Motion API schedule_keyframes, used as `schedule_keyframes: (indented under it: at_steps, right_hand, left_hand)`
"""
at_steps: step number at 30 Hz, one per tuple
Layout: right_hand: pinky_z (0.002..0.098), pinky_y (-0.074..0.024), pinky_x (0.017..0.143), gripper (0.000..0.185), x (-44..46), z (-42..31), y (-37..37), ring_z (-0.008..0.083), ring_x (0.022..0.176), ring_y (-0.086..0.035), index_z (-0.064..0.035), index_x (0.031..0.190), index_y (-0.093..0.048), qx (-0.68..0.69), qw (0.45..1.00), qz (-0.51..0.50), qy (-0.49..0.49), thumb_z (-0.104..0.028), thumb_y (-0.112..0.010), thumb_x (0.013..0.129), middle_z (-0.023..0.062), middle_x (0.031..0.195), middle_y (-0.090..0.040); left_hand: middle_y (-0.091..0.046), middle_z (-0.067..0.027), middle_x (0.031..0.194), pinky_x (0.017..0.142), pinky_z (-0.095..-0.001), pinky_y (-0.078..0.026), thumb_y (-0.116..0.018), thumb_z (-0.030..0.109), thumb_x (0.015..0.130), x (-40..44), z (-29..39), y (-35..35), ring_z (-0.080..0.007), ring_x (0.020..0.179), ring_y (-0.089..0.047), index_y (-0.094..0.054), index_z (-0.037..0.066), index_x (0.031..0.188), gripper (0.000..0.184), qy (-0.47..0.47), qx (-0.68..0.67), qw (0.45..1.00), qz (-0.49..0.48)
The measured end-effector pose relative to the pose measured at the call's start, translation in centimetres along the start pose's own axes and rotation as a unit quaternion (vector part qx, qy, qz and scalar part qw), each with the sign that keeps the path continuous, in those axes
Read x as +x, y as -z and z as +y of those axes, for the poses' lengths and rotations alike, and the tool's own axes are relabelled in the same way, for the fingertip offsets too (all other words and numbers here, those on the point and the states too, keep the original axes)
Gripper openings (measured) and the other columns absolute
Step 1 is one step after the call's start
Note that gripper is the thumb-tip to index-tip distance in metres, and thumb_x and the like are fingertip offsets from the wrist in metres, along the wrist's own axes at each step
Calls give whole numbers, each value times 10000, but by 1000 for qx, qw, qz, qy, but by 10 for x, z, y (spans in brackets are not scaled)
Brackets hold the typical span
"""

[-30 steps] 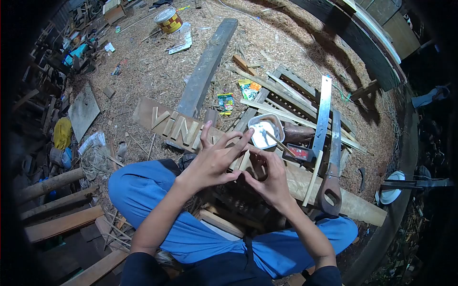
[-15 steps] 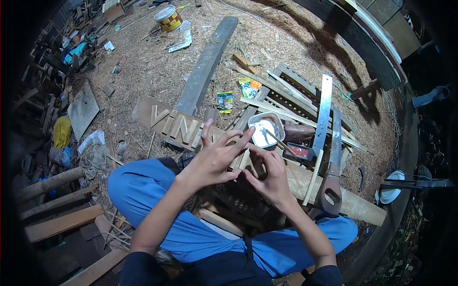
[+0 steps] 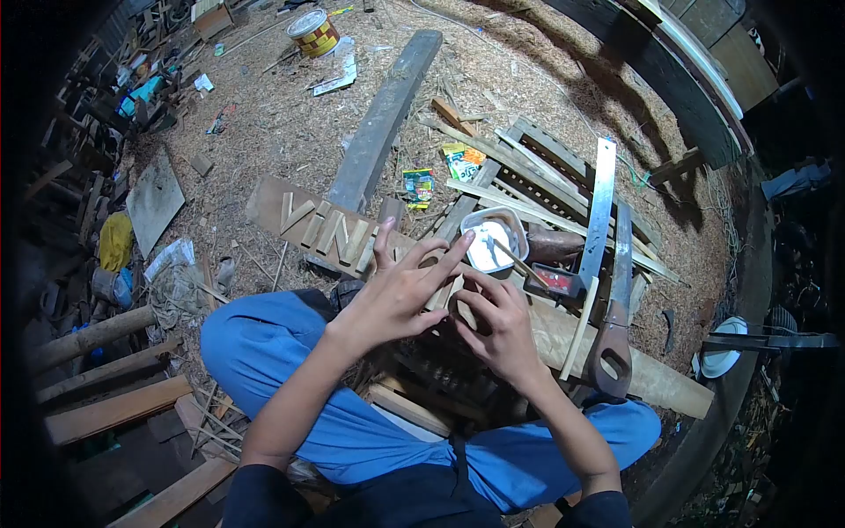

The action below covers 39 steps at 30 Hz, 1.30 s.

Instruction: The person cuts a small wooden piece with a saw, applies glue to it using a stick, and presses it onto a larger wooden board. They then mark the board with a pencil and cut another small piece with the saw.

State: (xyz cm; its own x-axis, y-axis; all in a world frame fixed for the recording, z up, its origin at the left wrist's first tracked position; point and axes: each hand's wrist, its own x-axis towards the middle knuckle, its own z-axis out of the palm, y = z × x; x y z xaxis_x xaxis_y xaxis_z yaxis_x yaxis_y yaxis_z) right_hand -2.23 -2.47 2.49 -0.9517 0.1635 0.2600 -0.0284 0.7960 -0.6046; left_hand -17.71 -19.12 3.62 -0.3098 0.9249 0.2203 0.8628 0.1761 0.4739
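Head view, board (image 3: 660, 380): ran crosswise before you, short strips (image 3: 331, 233) on its left part.
Handsaw (image 3: 620, 295): lay at your right, handle over board.
Left hand (image 3: 396, 297): your fingers fanned out, grip unclear.
Right hand (image 3: 500, 330): your fingers curled, grip unclear.
Tub (image 3: 523, 236): sat beyond your hands, white inside.
Wood piece (image 3: 452, 289): between your hands.

Bright light falls on a ground (image 3: 273, 114) strewn with wood shavings, with dark shadows across its upper right, while jumbled scrap (image 3: 132, 79) lines the left and a heavy beam (image 3: 678, 75) slants across the upper right.
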Motion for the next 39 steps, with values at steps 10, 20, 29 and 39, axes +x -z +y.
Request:
schedule_keyframes:
  at_steps: [10, 20, 29, 39]
  right_hand:
    - [440, -529, 935, 368, 1, 0, 2, 302, 1065, -637, -92, 1128, -744, -12, 1000, -7, 16, -110, -852, 777, 91, 1341, -664]
    - [447, -532, 933, 379, -1, 1, -1, 306, 1080, -630, -106, 1135, -747, -24, 999, -6, 25, -105, -853, 771, 84, 1383, -648]
    - [451, -523, 928, 393, 0, 0, -2, 301, 1081, -630, -112, 1129, -749, -46, 998, 8, 46, -100, -856, 752, 75, 1383, -649]
    - [437, -513, 910, 353, -2, 2, -7, 300, 1098, -625, -117, 1114, -746, -64, 996, 8, 55, -97, -848, 776, 79, 1427, -629]
  left_hand:
    - [-709, -24, 1166, 1221, -689, 66, -812, 312, 838, 1, 2, 3, -206, 1449, -462, -151, 82, 1701, 1111, -2, 9, 1000, -14]
    - [-719, -24, 1202, 1218, -697, 71, -801, 323, 845, 1, 1, 5, -208, 1456, -461, -160, 80, 1698, 1094, 2, 6, 1000, -27]
    - [-706, -42, 1225, 1218, -695, 62, -805, 334, 857, 1, 3, 3, -221, 1475, -428, -171, 85, 1697, 1081, 8, 19, 1000, -16]
    - [-681, -47, 1252, 1213, -709, 38, -789, 319, 880, 1, 7, 1, -240, 1449, -446, -210, 115, 1694, 1020, 27, 37, 999, -25]
